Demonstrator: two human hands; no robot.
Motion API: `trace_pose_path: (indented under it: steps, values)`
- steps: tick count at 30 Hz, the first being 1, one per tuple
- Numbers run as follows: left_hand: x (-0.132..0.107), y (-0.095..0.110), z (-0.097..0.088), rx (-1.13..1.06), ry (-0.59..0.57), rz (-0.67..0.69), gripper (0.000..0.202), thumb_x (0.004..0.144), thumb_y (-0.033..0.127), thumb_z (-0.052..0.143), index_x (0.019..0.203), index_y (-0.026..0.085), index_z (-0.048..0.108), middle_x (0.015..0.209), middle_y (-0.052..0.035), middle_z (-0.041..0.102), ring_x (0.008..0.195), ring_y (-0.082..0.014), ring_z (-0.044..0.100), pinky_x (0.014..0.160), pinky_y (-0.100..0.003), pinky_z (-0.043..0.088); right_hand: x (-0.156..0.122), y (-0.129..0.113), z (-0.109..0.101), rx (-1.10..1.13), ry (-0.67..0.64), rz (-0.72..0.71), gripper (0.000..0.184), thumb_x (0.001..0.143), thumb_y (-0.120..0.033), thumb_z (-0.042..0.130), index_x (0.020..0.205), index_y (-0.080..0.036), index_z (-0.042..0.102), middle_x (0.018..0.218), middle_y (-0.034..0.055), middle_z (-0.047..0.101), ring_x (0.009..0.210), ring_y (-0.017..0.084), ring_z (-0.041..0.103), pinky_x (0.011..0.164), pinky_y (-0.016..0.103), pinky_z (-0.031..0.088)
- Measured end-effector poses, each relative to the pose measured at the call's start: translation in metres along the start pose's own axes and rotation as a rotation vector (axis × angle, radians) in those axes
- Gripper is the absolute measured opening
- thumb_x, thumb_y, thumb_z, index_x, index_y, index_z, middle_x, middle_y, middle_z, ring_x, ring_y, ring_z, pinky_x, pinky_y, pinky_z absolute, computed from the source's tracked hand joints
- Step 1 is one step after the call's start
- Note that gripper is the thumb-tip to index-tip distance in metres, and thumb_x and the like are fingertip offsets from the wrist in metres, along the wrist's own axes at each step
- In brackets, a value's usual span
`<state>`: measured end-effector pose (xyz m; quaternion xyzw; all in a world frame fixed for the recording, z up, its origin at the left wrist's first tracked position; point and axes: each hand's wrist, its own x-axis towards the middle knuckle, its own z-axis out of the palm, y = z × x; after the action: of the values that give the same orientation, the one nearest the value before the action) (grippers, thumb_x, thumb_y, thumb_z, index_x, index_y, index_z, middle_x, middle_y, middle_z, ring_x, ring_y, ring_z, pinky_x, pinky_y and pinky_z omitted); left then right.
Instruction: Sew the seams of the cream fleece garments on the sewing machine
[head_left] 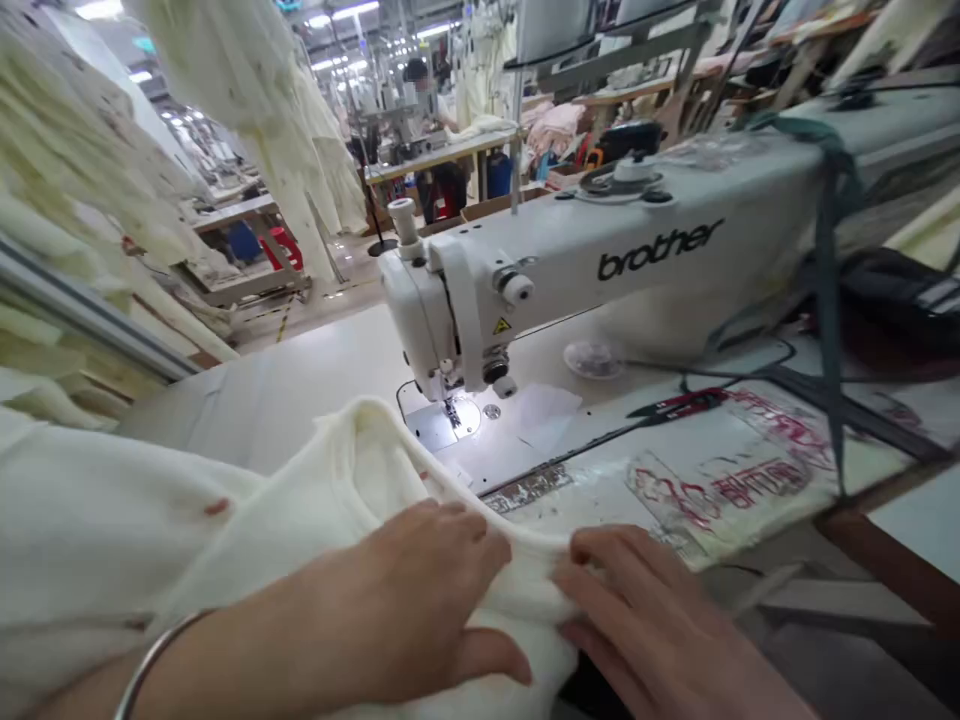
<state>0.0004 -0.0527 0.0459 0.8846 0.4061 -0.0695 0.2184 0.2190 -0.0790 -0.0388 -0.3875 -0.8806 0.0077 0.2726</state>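
Observation:
A cream knitted garment (pixel 225 530) lies across the sewing table in front of me, bunched up toward the needle. My left hand (pixel 420 590), with a thin bangle on the wrist, grips a fold of the cloth. My right hand (pixel 637 620) pinches the same fold's edge just to the right, fingers closed on it. Both hands sit near the table's front edge. Behind them stands a white Brother sewing machine (pixel 600 250); its needle and presser foot (pixel 452 410) are lit and sit over the metal plate, just beyond the cloth.
Thread snips (pixel 675 405) with red handles lie right of the needle plate. A printed label sheet (pixel 720 480) is stuck on the table. A teal strap (pixel 829 300) hangs at the right. Cream garments (pixel 90 170) hang at the left. Another person works at a far table (pixel 442 155).

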Motion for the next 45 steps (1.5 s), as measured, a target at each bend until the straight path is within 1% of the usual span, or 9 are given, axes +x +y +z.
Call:
trace_pose_path:
  steps: [4,6,14,18,22,28,35,39,45]
  values:
    - [0.004,0.007,0.003,-0.152,-0.146,-0.033,0.008,0.087,0.022,0.053,0.091,0.016,0.056,0.099,-0.0042,0.061,0.095,-0.0201,0.056,0.086,-0.032,0.041,-0.009,-0.004,-0.015,0.237,-0.069,0.098,0.023,0.09,-0.013,0.039,0.086,-0.024,0.059,0.083,0.002,0.063,0.079,0.017,0.061,0.072,0.027,0.051]
    - [0.01,0.004,-0.001,-0.324,-0.156,-0.103,0.009,0.088,0.027,0.052,0.091,0.019,0.056,0.093,0.0003,0.062,0.087,-0.0152,0.057,0.075,-0.025,0.041,-0.012,0.004,-0.025,0.328,-0.127,0.145,0.018,0.092,-0.019,0.044,0.095,-0.027,0.059,0.09,-0.0005,0.065,0.082,0.014,0.063,0.072,0.022,0.051]
    - [0.042,0.005,0.031,-0.258,-0.017,-0.385,0.021,0.083,0.04,0.057,0.084,0.019,0.06,0.073,0.0001,0.062,0.072,-0.0181,0.058,0.066,-0.029,0.037,0.024,0.047,-0.022,0.391,-0.602,0.445,0.011,0.087,-0.015,0.049,0.078,-0.02,0.052,0.079,0.0007,0.06,0.081,0.02,0.057,0.067,0.029,0.04]
    - [0.044,0.038,0.038,0.049,0.103,-0.472,0.013,0.085,0.026,0.056,0.094,0.017,0.058,0.091,-0.0066,0.06,0.085,-0.0254,0.056,0.075,-0.039,0.042,0.029,0.053,-0.018,0.429,-0.606,0.358,0.013,0.087,-0.014,0.051,0.074,-0.019,0.05,0.084,0.002,0.054,0.082,0.017,0.052,0.07,0.029,0.036]
    - [0.049,0.049,0.047,-0.012,0.303,-0.316,0.019,0.081,0.028,0.063,0.093,0.016,0.053,0.098,-0.0077,0.053,0.094,-0.0252,0.048,0.084,-0.044,0.042,0.025,0.056,-0.019,0.5,-0.572,0.371,0.011,0.08,-0.009,0.054,0.077,-0.019,0.05,0.088,0.0015,0.05,0.084,0.016,0.05,0.072,0.028,0.036]
    - [0.048,0.02,0.046,-0.245,0.229,-0.157,0.014,0.085,0.025,0.058,0.084,0.018,0.045,0.088,-0.0037,0.056,0.084,-0.0194,0.05,0.075,-0.033,0.042,0.037,0.061,-0.027,0.701,-0.585,0.297,0.006,0.079,-0.015,0.054,0.08,-0.02,0.053,0.087,-0.0019,0.056,0.084,0.014,0.051,0.073,0.025,0.036]
    - [0.041,0.007,0.031,-0.61,0.146,-0.287,0.039,0.075,0.042,0.069,0.106,0.021,0.056,0.096,-0.0011,0.064,0.088,-0.0177,0.057,0.076,-0.026,0.041,0.08,0.074,-0.023,0.856,-0.845,0.308,0.006,0.068,-0.018,0.062,0.073,-0.018,0.058,0.064,-0.0048,0.057,0.061,0.01,0.05,0.053,0.02,0.034]
    - [0.041,0.004,0.028,-0.641,0.112,-0.342,0.031,0.086,0.046,0.05,0.089,0.018,0.062,0.085,-0.0011,0.065,0.076,-0.0154,0.055,0.066,-0.025,0.039,0.091,0.072,-0.023,0.803,-0.848,0.333,0.008,0.065,-0.021,0.066,0.07,-0.017,0.06,0.059,-0.0053,0.054,0.057,0.009,0.049,0.048,0.019,0.03]
    - [0.039,0.012,0.035,-0.593,0.223,-0.394,0.025,0.083,0.04,0.053,0.09,0.018,0.062,0.082,-0.0001,0.064,0.068,-0.0134,0.051,0.062,-0.025,0.036,0.09,0.062,-0.029,0.666,-0.776,0.368,0.004,0.063,-0.017,0.062,0.065,-0.018,0.059,0.06,-0.0037,0.054,0.057,0.01,0.047,0.048,0.021,0.03]
